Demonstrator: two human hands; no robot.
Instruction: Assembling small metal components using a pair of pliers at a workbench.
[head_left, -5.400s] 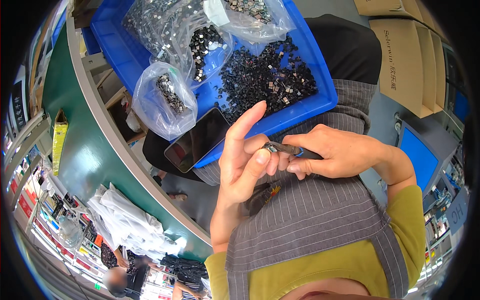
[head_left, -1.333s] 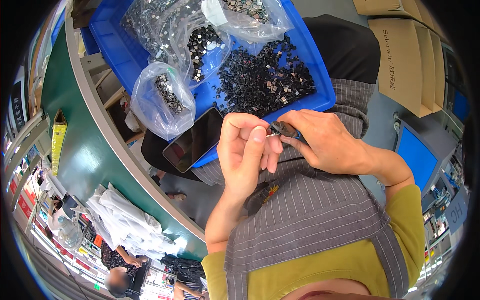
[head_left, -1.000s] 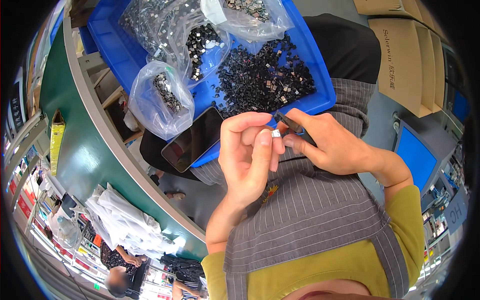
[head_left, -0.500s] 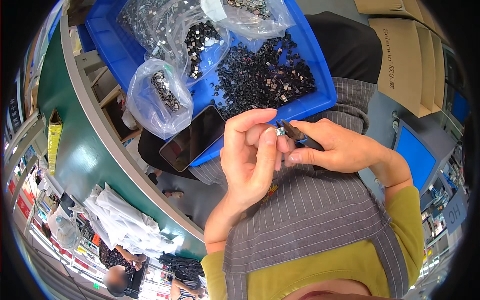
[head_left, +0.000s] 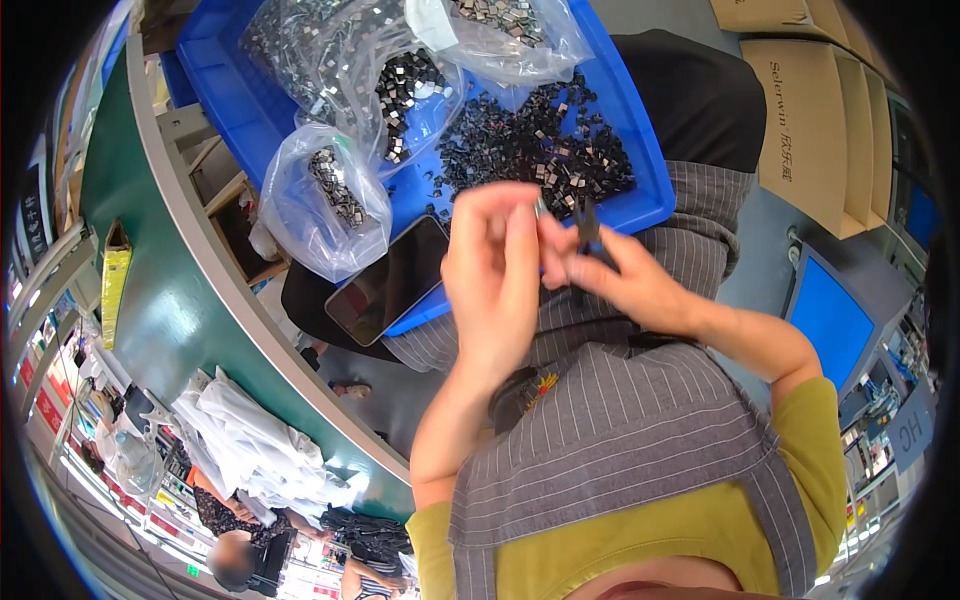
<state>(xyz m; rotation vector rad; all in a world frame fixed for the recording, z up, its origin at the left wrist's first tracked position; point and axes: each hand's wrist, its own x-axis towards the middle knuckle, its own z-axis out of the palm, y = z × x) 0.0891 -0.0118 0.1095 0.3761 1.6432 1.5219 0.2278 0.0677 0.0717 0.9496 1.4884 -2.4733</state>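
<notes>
Near the middle of the frame the left hand (head_left: 495, 275) is raised with its fingers curled together, thumb and forefinger pinched on a tiny pale metal part (head_left: 540, 207) that shows only as a small glint at the fingertips; its shape is too small to make out. Just to the right, the right hand (head_left: 625, 285) is closed around a slim dark tool (head_left: 588, 228) that stands nearly upright, its tip close beside the small part. The two hands meet at the fingertips, just below the near edge of the blue tray (head_left: 235, 95).

The tray fills the upper centre of the frame and rests across the person's lap. A loose heap of small dark components (head_left: 540, 150) with metallic flecks lies on its right half. Clear plastic bags (head_left: 325, 195) holding more of the same small pieces lie on its left half and along its top edge, one bag hanging over the tray's left rim. A dark smartphone (head_left: 388, 282) with its screen off lies at the tray's lower left corner, partly over the edge.

The person wears a grey striped apron (head_left: 620, 440) over a yellow-green shirt. A green desk (head_left: 170, 310) with a pale rim curves down the left side, and cardboard boxes (head_left: 810, 110) stand at the upper right.
</notes>
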